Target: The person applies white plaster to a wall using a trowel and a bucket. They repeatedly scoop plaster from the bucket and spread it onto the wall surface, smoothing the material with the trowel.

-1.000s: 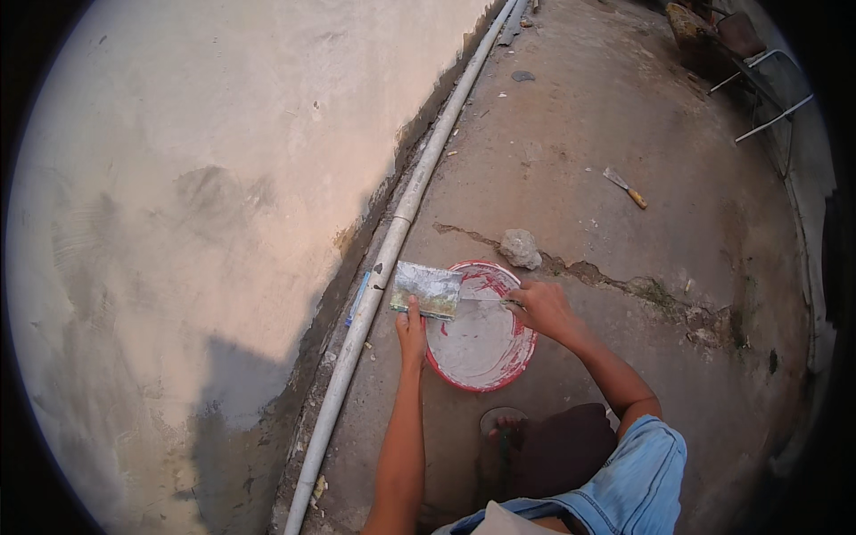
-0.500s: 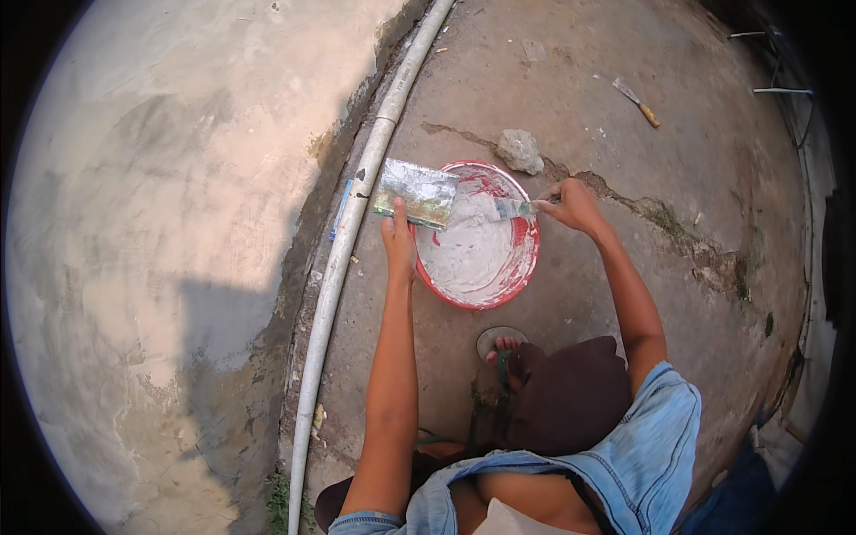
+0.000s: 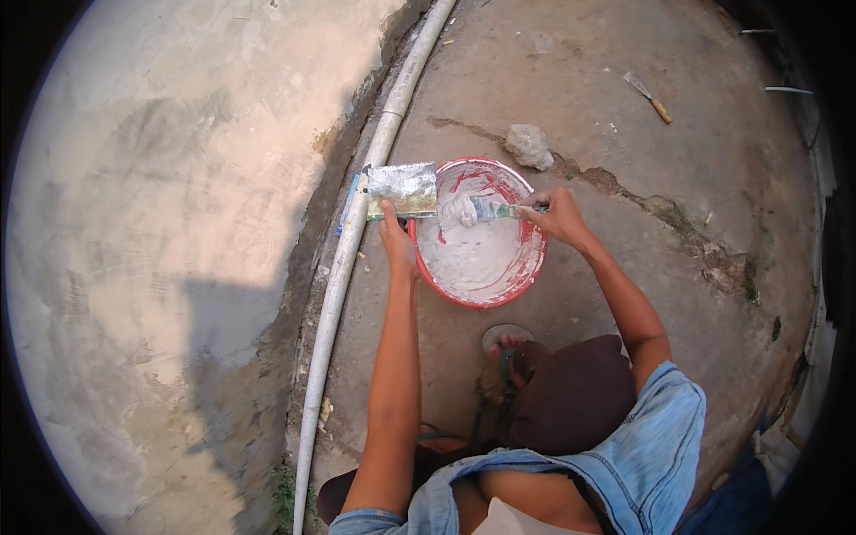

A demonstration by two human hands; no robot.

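Observation:
A red basin [image 3: 526, 278] smeared with white paste [image 3: 468, 259] stands on the ground in front of me. My right hand [image 3: 555, 214] grips the handle of a putty knife [image 3: 490, 209] over the basin, and a lump of paste sits at its blade end. My left hand [image 3: 397, 239] holds a flat rectangular metal plastering trowel [image 3: 403, 190], its paste-smeared face up, at the basin's left rim. The trowel's handle is mostly hidden under the plate.
A long pale pipe [image 3: 323, 334] runs along the base of the plastered wall [image 3: 178, 223] on my left. Beyond the basin lies a rock [image 3: 529, 146] beside a crack. Farther right, a scraper with a yellowish handle [image 3: 648, 96] rests on the concrete. My sandalled foot [image 3: 508, 343] is near the basin.
The putty knife has moved left, farther over the basin, and now bears a lump of paste. The trowel has shifted left, off most of the basin.

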